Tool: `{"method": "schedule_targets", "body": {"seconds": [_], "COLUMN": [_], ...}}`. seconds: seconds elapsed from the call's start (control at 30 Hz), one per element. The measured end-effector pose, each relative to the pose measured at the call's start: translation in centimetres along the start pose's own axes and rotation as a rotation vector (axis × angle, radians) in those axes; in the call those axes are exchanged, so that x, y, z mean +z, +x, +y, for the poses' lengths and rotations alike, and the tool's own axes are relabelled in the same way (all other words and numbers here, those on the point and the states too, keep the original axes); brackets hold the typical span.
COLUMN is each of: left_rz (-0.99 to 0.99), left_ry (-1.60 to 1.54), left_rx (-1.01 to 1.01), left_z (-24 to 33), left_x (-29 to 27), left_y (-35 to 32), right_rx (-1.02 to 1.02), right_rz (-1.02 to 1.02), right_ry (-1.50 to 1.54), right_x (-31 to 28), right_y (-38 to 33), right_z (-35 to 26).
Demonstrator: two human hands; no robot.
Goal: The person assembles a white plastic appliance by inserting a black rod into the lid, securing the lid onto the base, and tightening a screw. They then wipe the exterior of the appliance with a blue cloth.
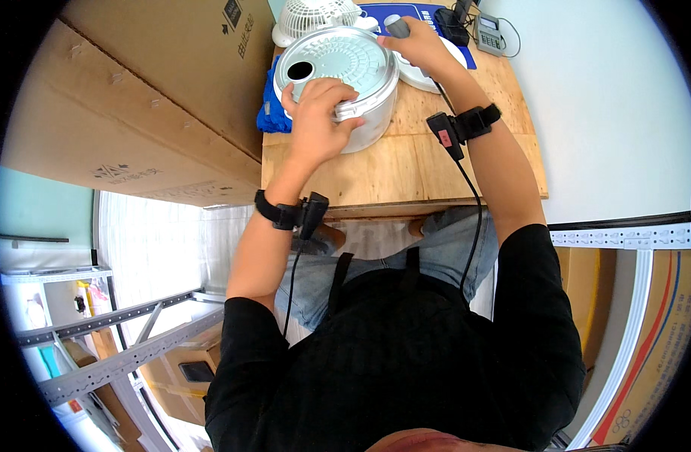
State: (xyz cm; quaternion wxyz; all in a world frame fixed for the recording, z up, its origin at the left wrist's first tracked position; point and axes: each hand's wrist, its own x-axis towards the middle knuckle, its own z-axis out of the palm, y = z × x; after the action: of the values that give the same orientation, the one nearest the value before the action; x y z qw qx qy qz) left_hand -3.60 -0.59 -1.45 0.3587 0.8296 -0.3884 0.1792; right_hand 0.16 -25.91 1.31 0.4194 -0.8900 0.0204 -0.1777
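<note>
A round, translucent plastic tub (372, 124) stands on the wooden table, its clear ribbed lid (345, 56) on top. Near the lid's left edge is a round black opening (300, 71). My left hand (319, 117) grips the tub at its near rim, fingers over the lid and thumb at the side. At the far right of the tub, my right hand (421, 47) is closed around a grey rounded handle (396, 26); the rest of that object is hidden. Beneath the right hand lies a white round object (417, 77), partly covered by it.
A white fan-like grille (315, 16) stands behind the tub, and blue cloth (272, 113) lies at its left. Large cardboard boxes (157, 90) border the table (436, 169) on the left. A grey keypad device (489, 34) sits far right. Cables hang from both wrist straps.
</note>
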Motion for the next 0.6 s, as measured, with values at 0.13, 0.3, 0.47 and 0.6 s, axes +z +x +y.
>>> {"method": "schedule_targets", "body": {"seconds": [0.13,0.3,0.47,0.6], "left_rz": [-0.129,-0.188,-0.116,-0.020], "left_ry": [-0.096,-0.067,-0.014,0.002], "left_rx": [0.007,0.028,0.050,0.021], "left_z": [-1.6,-3.7,-4.6,-3.1], "left_x": [-2.5,-4.9,-5.4,-4.4], "left_y": [-0.2,-0.6,-1.1,-1.9], "right_rx": [0.126,0.149,0.208,0.236], "right_rz": [-0.135,-0.180,-0.228,-0.179], "right_ry": [-0.010,0.053,0.099,0.065], "right_x": [-0.2,0.2,0.3,0.3], "right_y": [-0.3,-1.6,-2.6,-3.0], "right_z": [-0.5,-1.2,-2.3,-3.3]}}
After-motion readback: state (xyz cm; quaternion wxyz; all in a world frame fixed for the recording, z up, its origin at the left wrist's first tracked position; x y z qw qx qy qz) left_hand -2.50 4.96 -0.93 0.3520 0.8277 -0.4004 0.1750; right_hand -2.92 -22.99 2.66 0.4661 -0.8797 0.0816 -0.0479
